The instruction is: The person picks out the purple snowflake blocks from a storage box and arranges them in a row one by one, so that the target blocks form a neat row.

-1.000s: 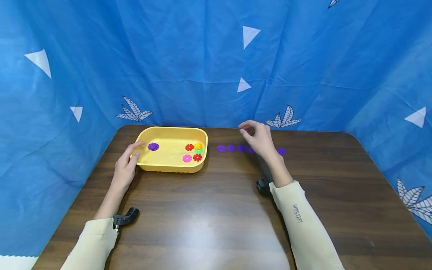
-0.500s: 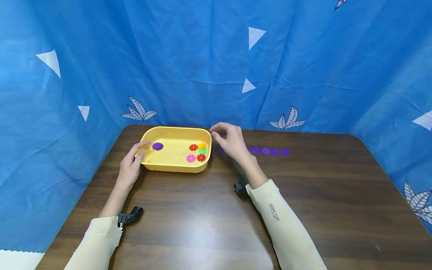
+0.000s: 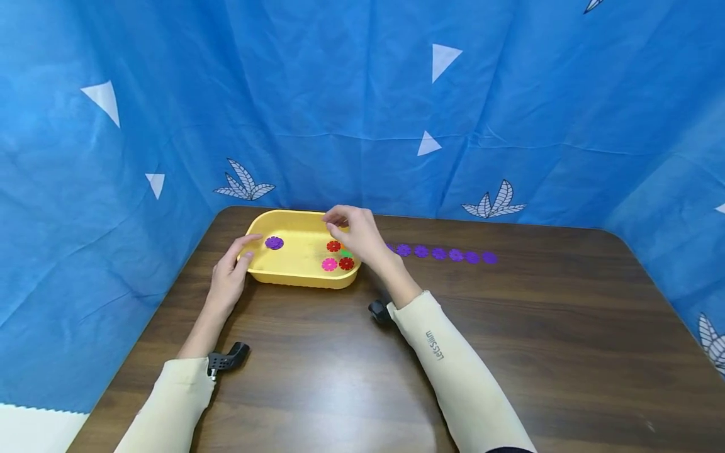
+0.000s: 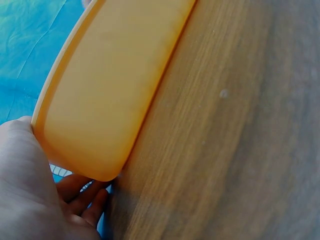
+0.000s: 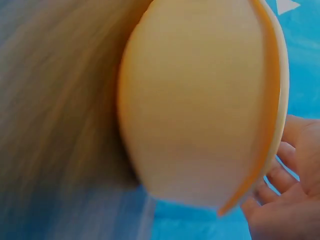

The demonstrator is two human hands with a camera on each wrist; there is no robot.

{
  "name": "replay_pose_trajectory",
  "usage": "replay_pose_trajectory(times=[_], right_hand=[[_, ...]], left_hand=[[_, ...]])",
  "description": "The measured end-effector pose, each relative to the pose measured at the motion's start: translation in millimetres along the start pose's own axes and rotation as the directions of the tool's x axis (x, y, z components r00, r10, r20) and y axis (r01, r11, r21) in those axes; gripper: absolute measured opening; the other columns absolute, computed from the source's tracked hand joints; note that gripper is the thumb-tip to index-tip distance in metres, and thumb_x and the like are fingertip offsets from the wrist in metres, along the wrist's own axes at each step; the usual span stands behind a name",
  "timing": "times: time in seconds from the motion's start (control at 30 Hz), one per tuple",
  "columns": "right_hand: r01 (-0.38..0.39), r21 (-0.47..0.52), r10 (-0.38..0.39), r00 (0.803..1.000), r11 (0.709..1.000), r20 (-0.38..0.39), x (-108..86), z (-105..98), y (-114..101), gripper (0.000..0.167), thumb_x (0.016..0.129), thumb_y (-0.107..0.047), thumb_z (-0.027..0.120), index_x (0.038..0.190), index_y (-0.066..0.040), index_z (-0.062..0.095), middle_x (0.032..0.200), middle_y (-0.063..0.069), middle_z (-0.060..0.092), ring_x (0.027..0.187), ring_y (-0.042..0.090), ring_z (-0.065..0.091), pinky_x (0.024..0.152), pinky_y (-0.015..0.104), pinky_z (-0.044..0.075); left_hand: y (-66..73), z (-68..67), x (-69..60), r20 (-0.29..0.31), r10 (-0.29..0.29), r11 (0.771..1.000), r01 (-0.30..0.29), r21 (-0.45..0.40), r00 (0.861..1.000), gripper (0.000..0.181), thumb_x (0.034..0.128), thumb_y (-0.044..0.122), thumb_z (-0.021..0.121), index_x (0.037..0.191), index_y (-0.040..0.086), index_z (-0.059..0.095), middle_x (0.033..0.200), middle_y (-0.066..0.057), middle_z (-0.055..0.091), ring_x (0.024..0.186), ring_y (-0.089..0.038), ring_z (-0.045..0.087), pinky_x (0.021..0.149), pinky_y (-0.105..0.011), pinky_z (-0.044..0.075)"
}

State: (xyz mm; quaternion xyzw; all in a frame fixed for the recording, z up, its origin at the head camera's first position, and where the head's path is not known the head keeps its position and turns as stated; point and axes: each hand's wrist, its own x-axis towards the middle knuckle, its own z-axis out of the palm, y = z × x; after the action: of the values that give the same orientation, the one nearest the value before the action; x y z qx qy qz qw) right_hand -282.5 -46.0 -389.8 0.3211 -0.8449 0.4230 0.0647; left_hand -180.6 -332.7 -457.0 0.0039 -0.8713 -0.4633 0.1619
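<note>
Left of frame centre, the left hand (image 3: 228, 278) grips a yellow tray (image 3: 294, 280) set lengthwise across the desk (image 3: 294, 352). Right of centre, 7 purple pieces (image 3: 438, 253) line up. Inside the tray, a purple pile (image 3: 274, 243) sits nearer the left hand, well left of the right hand (image 3: 359, 236); its fingers look slightly parted, apparently bare.

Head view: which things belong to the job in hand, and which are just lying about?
In the job, it seems:
- yellow tray, left hand at its rim
- right hand above the tray
- purple row on the table
- purple pieces in the tray

Probably just there:
- red pieces, pink piece
- blue cloth
</note>
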Motion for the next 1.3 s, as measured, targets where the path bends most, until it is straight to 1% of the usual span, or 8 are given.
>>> replay_pose_trajectory(times=[0.5,0.63,0.77,0.8,0.9,1.07,1.2,1.3], right_hand=[[0.005,-0.043,0.005,0.974,0.999,0.228,44.5,55,-38,0.020,0.100,-0.011,0.070,0.118,-0.004,0.077,0.112,0.006,0.078,0.105,0.018,0.072,0.093,0.022,0.054],[-0.028,-0.089,0.053,0.953,0.996,0.299,49.1,69,-40,0.028,0.099,-0.010,0.072,0.126,-0.006,0.075,0.126,0.005,0.076,0.122,0.021,0.067,0.105,0.026,0.051],[-0.019,-0.141,0.069,0.933,0.990,0.353,52.8,81,-40,0.035,0.099,-0.011,0.073,0.134,-0.008,0.071,0.136,0.004,0.072,0.134,0.020,0.061,0.115,0.029,0.045],[-0.008,-0.151,0.063,0.930,0.989,0.362,53.5,84,-40,0.036,0.099,-0.012,0.073,0.135,-0.008,0.071,0.137,0.004,0.072,0.134,0.020,0.061,0.115,0.029,0.045],[0.016,-0.179,0.057,0.918,0.984,0.392,54.3,91,-38,0.034,0.100,-0.014,0.072,0.134,-0.008,0.072,0.132,0.004,0.073,0.127,0.019,0.064,0.111,0.025,0.046],[0.077,-0.243,0.038,0.898,0.967,0.437,52.8,94,-37,0.022,0.100,-0.014,0.072,0.120,-0.011,0.080,0.118,0.001,0.078,0.106,0.015,0.064,0.096,0.023,0.049],[0.094,-0.274,0.029,0.910,0.957,0.413,52.4,95,-37,0.014,0.098,-0.014,0.076,0.110,-0.012,0.082,0.108,0.001,0.078,0.096,0.015,0.062,0.088,0.025,0.052],[0.084,-0.312,0.041,0.927,0.947,0.374,52.2,97,-35,0.011,0.096,-0.014,0.078,0.106,-0.012,0.083,0.105,0.000,0.077,0.095,0.014,0.062,0.088,0.023,0.053]], left_hand=[[4.3,-1.7,4.2,-0.007,-0.010,1.000,0.010,-0.013,1.000,0.039,0.1116,0.020,0.047,0.148,0.024,0.060,0.155,-0.008,0.056,0.146,-0.029,0.047,0.120,-0.056,0.035],[3.4,1.5,4.7,0.002,-0.002,1.000,0.002,-0.025,1.000,0.039,0.1116,0.020,0.048,0.149,0.023,0.059,0.155,-0.008,0.057,0.144,-0.029,0.048,0.119,-0.056,0.036],[2.0,4.7,5.5,0.003,0.010,0.999,-0.010,-0.031,1.000,0.038,0.1118,0.021,0.048,0.148,0.023,0.060,0.154,-0.008,0.058,0.144,-0.029,0.047,0.118,-0.056,0.036],[2.0,5.2,5.1,0.001,0.010,0.999,-0.010,-0.030,1.000,0.038,0.1120,0.022,0.047,0.148,0.023,0.060,0.153,-0.009,0.059,0.138,-0.030,0.051,0.115,-0.055,0.037],[1.9,6.4,4.4,-0.005,0.010,1.000,-0.010,-0.020,1.000,0.038,0.1119,0.022,0.047,0.148,0.023,0.060,0.152,-0.010,0.059,0.130,-0.029,0.053,0.112,-0.054,0.038],[1.5,6.2,3.4,-0.005,0.003,1.000,-0.003,-0.019,1.000,0.038,0.1118,0.023,0.048,0.148,0.025,0.060,0.153,-0.007,0.059,0.132,-0.024,0.052,0.113,-0.049,0.038],[0.3,2.9,2.0,-0.009,-0.013,1.000,0.012,-0.023,1.000,0.038,0.1122,0.024,0.047,0.148,0.026,0.060,0.154,-0.007,0.057,0.127,-0.026,0.051,0.111,-0.050,0.038],[-1.0,1.0,0.9,-0.005,-0.014,0.999,0.014,-0.030,1.000,0.038,0.1122,0.024,0.047,0.148,0.024,0.059,0.156,-0.009,0.055,0.137,-0.028,0.050,0.116,-0.054,0.037]])
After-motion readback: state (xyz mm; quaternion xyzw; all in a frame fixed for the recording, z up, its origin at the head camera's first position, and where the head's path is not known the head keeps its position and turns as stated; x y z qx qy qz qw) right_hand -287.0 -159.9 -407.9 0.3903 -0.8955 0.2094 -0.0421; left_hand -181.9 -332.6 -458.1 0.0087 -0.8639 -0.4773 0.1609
